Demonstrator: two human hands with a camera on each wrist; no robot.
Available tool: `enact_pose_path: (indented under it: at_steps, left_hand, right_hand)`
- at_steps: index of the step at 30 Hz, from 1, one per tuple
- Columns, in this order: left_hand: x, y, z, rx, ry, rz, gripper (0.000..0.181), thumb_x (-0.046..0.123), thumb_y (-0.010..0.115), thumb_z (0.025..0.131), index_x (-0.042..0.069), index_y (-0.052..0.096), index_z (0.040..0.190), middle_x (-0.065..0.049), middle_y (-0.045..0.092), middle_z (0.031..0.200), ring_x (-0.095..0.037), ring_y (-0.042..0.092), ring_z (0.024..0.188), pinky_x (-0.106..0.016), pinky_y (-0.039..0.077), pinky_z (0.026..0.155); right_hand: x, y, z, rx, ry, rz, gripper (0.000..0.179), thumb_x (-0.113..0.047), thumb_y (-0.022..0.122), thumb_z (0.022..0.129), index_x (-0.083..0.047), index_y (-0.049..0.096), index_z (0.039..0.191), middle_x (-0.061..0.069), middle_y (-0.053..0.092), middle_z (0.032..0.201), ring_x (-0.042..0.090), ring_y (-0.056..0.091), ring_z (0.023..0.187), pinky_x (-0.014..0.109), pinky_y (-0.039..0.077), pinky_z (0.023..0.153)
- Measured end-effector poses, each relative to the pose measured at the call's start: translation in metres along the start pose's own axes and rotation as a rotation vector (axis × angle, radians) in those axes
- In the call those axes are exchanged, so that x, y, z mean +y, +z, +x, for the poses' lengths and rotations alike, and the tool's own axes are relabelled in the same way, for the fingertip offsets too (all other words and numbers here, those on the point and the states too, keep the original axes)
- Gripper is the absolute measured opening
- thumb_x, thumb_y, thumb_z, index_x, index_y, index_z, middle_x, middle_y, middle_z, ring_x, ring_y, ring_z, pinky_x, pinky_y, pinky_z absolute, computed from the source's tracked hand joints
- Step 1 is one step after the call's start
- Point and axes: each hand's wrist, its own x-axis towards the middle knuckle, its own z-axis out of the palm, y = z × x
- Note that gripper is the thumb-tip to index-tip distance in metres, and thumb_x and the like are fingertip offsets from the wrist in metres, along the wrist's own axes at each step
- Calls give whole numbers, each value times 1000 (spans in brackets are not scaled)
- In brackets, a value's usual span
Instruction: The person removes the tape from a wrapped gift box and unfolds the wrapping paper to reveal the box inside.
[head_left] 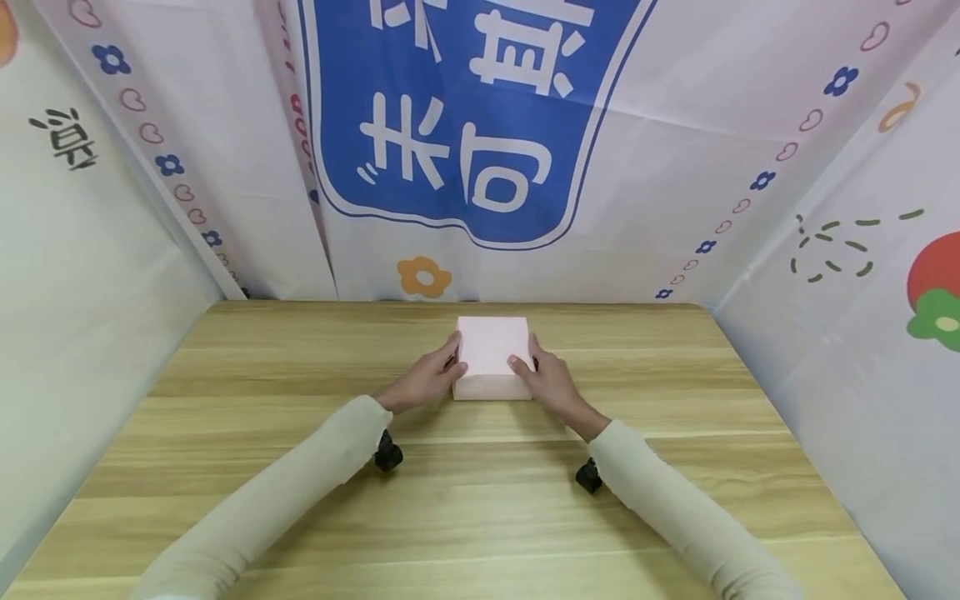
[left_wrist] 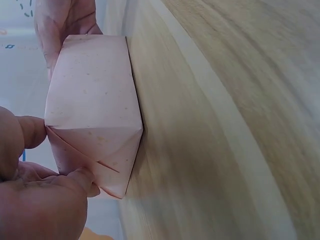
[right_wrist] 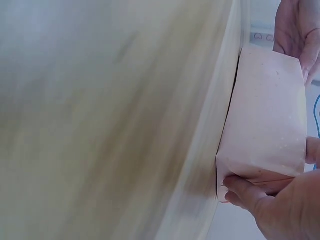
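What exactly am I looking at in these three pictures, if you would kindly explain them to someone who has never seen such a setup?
There is no robot here: these are a person's two bare hands, with light sleeves on the arms. The wide picture comes from a camera worn on the head, looking forward and down. The other two come from a camera on each wrist, so the scene appears turned sideways. On the wood-grain table sits a pale pink box with folded ends. The left hand grips one end and the right hand the other. Behind the table hangs a printed cloth.
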Motion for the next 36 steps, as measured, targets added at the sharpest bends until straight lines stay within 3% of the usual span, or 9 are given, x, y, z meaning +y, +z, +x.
enact_pose_path:
  at_steps: [3,6,8,10,12,14,21,28,36]
  left_hand:
    - [-1,-2,-3,1,-3,4,67,26,37,108,10,-5,158,-8,-3,166,-24,5,153,-45,16,124]
    - [-2,-3,-4,12,-13,-4,68,27,38,108,10,-3,158,-8,-2,167,-24,9,153,-43,17,124]
    - [-1,-3,-3,18,-17,-15,68,27,39,107,9,-2,158,-10,1,167,-26,12,153,-43,19,124]
    - [-1,-4,0,30,-33,-46,69,27,42,107,9,1,159,-12,5,166,-28,16,152,-43,22,123]
    - [-1,-5,4,42,-62,-82,71,30,44,106,9,3,159,-14,8,166,-31,18,151,-45,22,123]
    - [-3,-5,7,48,-104,-117,74,35,46,105,10,3,159,-14,8,166,-33,17,152,-47,21,123]
    - [-8,-8,14,5,-133,-230,73,32,45,106,14,-2,159,-8,3,167,-26,10,153,-44,18,124]
    - [1,-15,16,71,-109,-258,70,41,38,106,13,1,159,-8,8,167,-26,16,153,-44,22,123]
    - [5,-25,23,148,-150,-326,70,52,25,105,7,14,158,-12,19,164,-29,27,149,-42,28,122]
  right_hand:
    - [-3,2,-1,-3,-10,4,80,-46,49,102,0,12,156,5,48,50,11,38,39,26,47,52]
    - [-5,4,-1,2,-9,1,80,-46,49,101,0,13,156,7,48,52,16,40,40,29,47,51]
    - [-7,4,-1,9,5,3,80,-46,50,101,-2,13,156,19,67,79,22,58,56,31,55,64]
    - [-7,3,0,7,20,9,80,-45,51,101,-4,10,158,25,64,123,30,69,95,36,57,88]
    - [-7,3,3,0,40,36,80,-43,52,101,-8,9,159,20,38,155,34,52,132,42,44,110]
    - [-6,2,5,-12,64,80,79,-40,52,101,-12,7,159,13,21,164,32,28,148,45,30,119]
    - [-3,2,6,-39,53,173,77,-35,52,102,-11,4,159,11,13,165,26,19,151,41,24,122]
    - [-3,5,-4,34,-71,92,79,-34,53,102,-16,1,159,8,9,165,23,15,152,37,21,123]
    - [-2,5,-9,-8,-247,55,97,-19,65,95,-22,-8,158,1,-9,166,26,8,153,39,39,110]
